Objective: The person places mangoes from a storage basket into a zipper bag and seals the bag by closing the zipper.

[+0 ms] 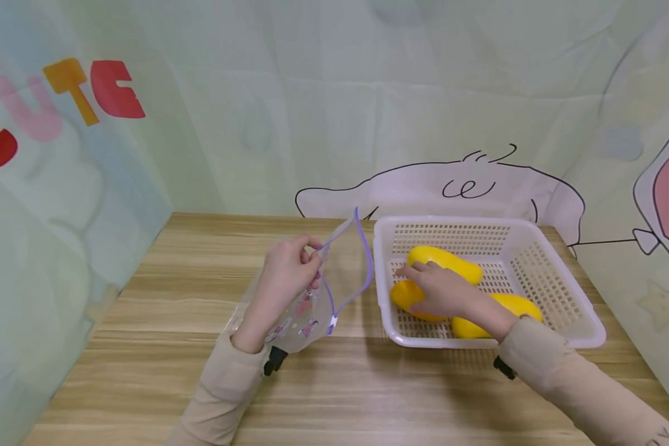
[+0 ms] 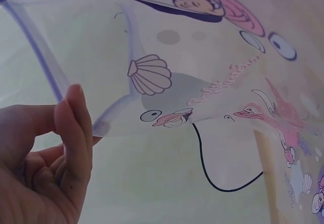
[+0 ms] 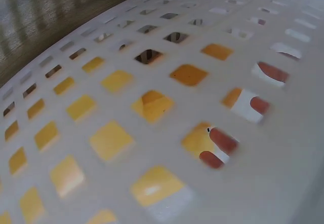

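Note:
With thumb and fingertips, my left hand [image 1: 287, 267] pinches the rim of a clear zip bag [image 1: 306, 319] printed with pink cartoon figures and shells. The bag's purple zip edge [image 1: 368, 263] spreads into a gaping mouth toward the basket, its white slider [image 1: 333, 321] at the near corner. Inside the white plastic basket [image 1: 387, 322], my right hand [image 1: 443, 288] grips the leftmost long yellow fruit [image 1: 402, 295], thumb on the near side and fingers across the far side. Through the basket's holes, the right wrist view shows fingertips [image 3: 223, 140] beside yellow skin.
Two more yellow fruits lie in the basket, one behind the right hand [image 1: 451, 261] and one under the right wrist [image 1: 515, 305]. The basket stands on the right of the wooden table [image 1: 161, 297]. A printed cartoon curtain [image 1: 245, 124] hangs behind it.

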The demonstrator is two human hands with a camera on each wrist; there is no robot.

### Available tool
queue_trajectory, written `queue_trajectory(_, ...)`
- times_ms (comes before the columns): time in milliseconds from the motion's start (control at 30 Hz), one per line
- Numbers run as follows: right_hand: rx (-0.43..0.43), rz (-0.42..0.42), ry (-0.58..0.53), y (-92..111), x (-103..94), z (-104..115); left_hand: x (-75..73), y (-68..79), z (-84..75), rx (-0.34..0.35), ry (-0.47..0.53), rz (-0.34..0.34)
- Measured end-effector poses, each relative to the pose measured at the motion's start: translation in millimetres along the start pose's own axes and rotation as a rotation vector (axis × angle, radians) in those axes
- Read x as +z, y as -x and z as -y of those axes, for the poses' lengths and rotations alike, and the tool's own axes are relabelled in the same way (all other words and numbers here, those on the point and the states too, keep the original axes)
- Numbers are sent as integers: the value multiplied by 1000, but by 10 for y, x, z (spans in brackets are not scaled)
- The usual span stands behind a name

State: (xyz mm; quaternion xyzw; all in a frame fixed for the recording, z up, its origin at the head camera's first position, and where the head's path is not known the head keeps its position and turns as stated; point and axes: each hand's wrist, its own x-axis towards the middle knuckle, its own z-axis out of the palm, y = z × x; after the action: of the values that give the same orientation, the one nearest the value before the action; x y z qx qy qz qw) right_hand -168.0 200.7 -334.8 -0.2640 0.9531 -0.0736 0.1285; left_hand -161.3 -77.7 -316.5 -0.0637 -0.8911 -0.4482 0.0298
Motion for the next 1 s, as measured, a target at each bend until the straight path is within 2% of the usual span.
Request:
queue_trajectory(400,29,121,-18,-77,46,-81,17,4,16,2,-19,-5)
queue_trajectory(1000,43,161,-14,-141,78,-127,19,23,2,-31,-5,11)
